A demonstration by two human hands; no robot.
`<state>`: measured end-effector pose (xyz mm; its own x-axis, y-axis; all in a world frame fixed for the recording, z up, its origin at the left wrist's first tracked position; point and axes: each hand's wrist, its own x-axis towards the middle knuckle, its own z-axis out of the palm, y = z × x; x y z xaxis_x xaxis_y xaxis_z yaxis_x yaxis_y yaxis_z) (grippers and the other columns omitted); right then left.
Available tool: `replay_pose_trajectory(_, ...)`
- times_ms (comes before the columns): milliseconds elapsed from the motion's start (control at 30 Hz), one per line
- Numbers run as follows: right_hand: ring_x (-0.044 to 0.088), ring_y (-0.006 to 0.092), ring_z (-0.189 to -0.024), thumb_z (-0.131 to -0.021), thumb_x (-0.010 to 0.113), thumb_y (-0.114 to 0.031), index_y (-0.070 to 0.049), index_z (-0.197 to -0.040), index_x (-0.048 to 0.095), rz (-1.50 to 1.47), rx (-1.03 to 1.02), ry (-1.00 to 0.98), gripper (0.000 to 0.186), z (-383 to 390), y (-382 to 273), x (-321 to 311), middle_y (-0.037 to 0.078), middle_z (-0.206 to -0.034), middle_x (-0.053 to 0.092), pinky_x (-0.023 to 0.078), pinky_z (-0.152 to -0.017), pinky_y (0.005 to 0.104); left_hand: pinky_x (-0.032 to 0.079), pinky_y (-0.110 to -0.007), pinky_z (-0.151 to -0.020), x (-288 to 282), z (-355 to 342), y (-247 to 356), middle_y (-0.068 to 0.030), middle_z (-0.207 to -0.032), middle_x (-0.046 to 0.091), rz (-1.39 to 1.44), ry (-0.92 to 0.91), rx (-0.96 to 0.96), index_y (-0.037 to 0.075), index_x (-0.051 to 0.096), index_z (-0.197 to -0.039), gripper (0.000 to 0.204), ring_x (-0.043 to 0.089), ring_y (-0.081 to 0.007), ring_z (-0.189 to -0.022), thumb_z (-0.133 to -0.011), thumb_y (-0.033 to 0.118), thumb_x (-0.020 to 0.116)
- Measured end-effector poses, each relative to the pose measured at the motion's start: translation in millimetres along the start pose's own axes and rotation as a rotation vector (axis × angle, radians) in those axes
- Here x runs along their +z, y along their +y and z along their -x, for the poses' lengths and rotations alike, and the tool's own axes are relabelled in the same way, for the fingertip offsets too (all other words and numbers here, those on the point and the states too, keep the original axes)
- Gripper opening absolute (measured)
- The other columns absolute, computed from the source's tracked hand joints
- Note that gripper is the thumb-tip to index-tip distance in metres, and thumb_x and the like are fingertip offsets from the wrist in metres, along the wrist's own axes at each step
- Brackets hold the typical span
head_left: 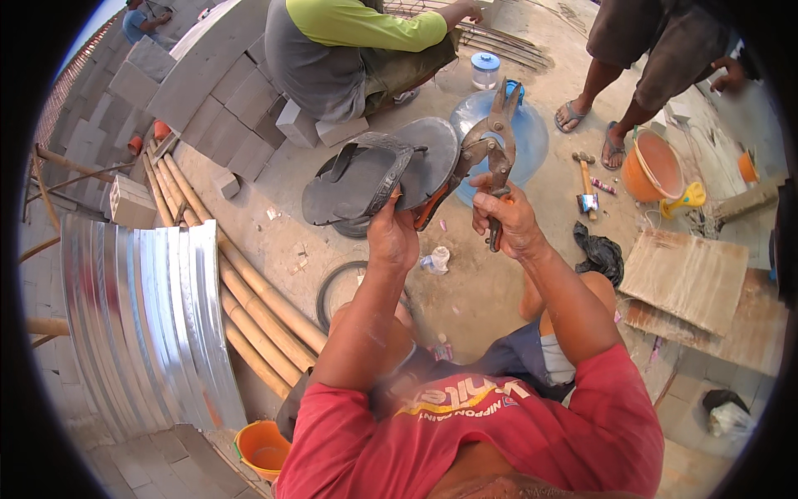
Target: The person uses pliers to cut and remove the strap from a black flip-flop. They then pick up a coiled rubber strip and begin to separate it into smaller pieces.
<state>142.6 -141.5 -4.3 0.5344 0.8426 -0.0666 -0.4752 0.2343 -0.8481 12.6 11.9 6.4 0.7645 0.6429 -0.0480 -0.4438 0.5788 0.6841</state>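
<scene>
- Dusty ground [490, 291] spreads under the work, with grey blocks [220, 108] stacked at the upper left and bamboo poles [270, 308] beside a shiny corrugated metal sheet [150, 316].
- Left hand [393, 237]: fingers bent closed on the near edge of a black sandal [345, 187], thumb up by its strap. Whether these fingers also touch the orange-lined handle just beside them, I cannot tell.
- Right hand [509, 218]: curled around one handle of the rusty metal cutters [490, 154], gripping it low. The cutters stand upright, tips toward the top, jaws parted.
- The sandal lies beyond and to the left of the left hand, sole tilted, raised off the ground. A second dark rounded sole [434, 150] shows behind its strap, reaching right to just beside the cutters.
- The cutters rise above the right hand, and their other handle slants down between the two hands, which are near each other but apart.
- Past the cutters sits a blue translucent container [532, 137], partly hidden by them; a blue-lidded jar [485, 75] stands behind it.
- Well to the right are a hammer [585, 185], an orange bucket [657, 166] and a black plastic bag [600, 254].
</scene>
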Motion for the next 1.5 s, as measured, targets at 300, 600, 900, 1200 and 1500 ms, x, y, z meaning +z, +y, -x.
replay_pose_trajectory(300,0.043,0.0240,-0.129,-0.075,0.062,-0.012,-0.009,-0.145,0.029,-0.333,-0.041,-0.274,0.078,2,-3,33,0.011,-0.139,0.045,0.037,-0.105,0.0464,0.042,-0.040,-0.089,-2,-1,-27,-0.0024,-0.110,0.064,0.035,-0.009,-0.003,0.012,0.060,-0.113,0.029,0.058,-0.0191,-0.100,-0.088,0.026,0.065)
replay_pose_trajectory(600,0.059,0.0182,-0.082,-0.079,0.061,-0.006,-0.006,-0.128,0.039,0.142,-0.094,0.011,0.054,-1,-12,18,0.008,-0.096,0.055,0.051,-0.072,0.0352,0.049,-0.039,-0.081,20,4,-10,-0.0063,-0.103,0.063,0.042,-0.106,0.028,0.006,0.061,-0.111,0.023,0.061,-0.0199,-0.092,-0.091,0.018,0.064)
replay_pose_trajectory(900,0.065,0.0209,-0.070,-0.087,0.067,-0.009,-0.008,-0.123,0.044,-0.020,-0.129,0.099,0.043,9,-31,3,0.008,-0.087,0.059,0.055,-0.055,0.0330,0.051,-0.037,-0.074,-10,10,0,-0.0068,-0.102,0.063,-0.430,-0.147,-0.112,0.003,0.061,-0.109,0.021,0.061,-0.0215,-0.088,-0.091,0.013,0.064)
replay_pose_trajectory(1200,0.061,0.0115,-0.082,-0.084,0.066,-0.004,-0.005,-0.119,0.050,0.080,-0.285,0.303,0.039,12,-40,-22,0.004,-0.096,0.057,0.052,-0.073,0.0258,0.049,-0.032,-0.071,16,17,10,-0.0056,-0.091,0.064,-0.858,-0.497,-0.327,0.000,0.065,-0.100,0.029,0.060,-0.0162,-0.080,-0.086,0.025,0.068)
replay_pose_trajectory(1500,0.059,0.0123,-0.088,-0.084,0.068,-0.009,0.000,-0.118,0.052,0.312,-0.263,0.401,0.038,7,-52,-64,0.007,-0.099,0.058,0.051,-0.074,0.0264,0.044,-0.028,-0.078,-51,11,56,-0.0017,-0.088,0.062,-1.350,-0.371,-0.379,-0.001,0.064,-0.084,0.033,0.053,-0.0114,-0.084,-0.091,0.032,0.063)
